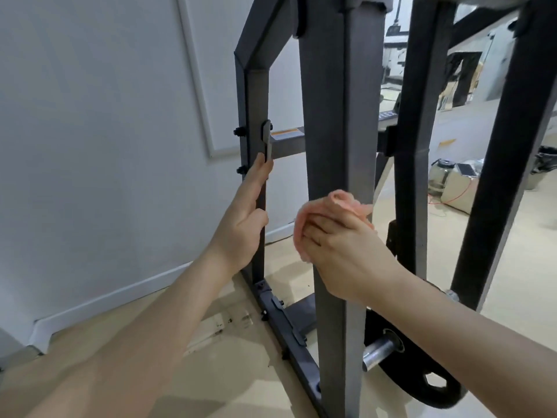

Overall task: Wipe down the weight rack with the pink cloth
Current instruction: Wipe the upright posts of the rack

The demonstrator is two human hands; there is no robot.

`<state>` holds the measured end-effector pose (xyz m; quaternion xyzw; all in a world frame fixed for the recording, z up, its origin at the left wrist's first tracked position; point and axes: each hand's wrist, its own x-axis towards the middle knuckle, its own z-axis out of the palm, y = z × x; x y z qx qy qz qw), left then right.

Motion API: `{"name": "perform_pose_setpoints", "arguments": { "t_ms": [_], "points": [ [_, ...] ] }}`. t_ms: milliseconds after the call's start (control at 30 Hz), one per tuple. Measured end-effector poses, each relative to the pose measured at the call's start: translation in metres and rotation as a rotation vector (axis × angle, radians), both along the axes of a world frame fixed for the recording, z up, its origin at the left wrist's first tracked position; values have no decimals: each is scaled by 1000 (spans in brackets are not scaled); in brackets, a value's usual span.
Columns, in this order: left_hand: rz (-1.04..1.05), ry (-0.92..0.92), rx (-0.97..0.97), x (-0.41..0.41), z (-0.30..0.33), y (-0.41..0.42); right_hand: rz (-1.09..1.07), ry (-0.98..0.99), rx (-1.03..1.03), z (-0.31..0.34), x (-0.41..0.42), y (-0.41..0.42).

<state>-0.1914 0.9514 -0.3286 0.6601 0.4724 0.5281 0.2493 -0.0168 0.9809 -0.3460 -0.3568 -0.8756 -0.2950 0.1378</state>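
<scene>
The dark grey steel weight rack (337, 116) fills the middle of the head view, with several square uprights and a base beam on the floor. My right hand (340, 248) holds the bunched pink cloth (301, 227) against the front of the nearest upright, at about mid height. My left hand (244, 218) rests on the thinner rear upright at the left, fingers straight along the post and thumb round its edge, just below a bolted bracket (266, 140).
A black weight plate (422, 384) sits on a chrome peg low on the rack at the right. A white wall (105, 146) stands close on the left. Flattened cardboard (229, 324) lies on the pale floor. Bags and clutter (452, 182) lie beyond the rack.
</scene>
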Motion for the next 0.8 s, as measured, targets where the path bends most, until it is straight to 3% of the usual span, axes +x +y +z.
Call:
{"name": "perform_pose_setpoints", "arguments": {
  "t_ms": [100,267,400,500,567,667,800],
  "points": [
    [-54,88,-29,-10,-13,-8,80,-159,39,-7,1,-10],
    [-59,205,-6,-5,-25,-15,-67,106,225,24,0,16],
    [-89,328,36,-2,-40,-16,-50,-96,257,-31,19,-9],
    [-85,356,26,6,-41,-6,54,78,268,-33,20,-4],
    [-106,329,12,16,-39,2,62,289,326,-16,15,13],
    [-154,339,1,29,-40,10,106,623,225,-5,2,26],
    [-181,308,15,32,-49,13,78,683,49,-59,7,6]
  ]
}}
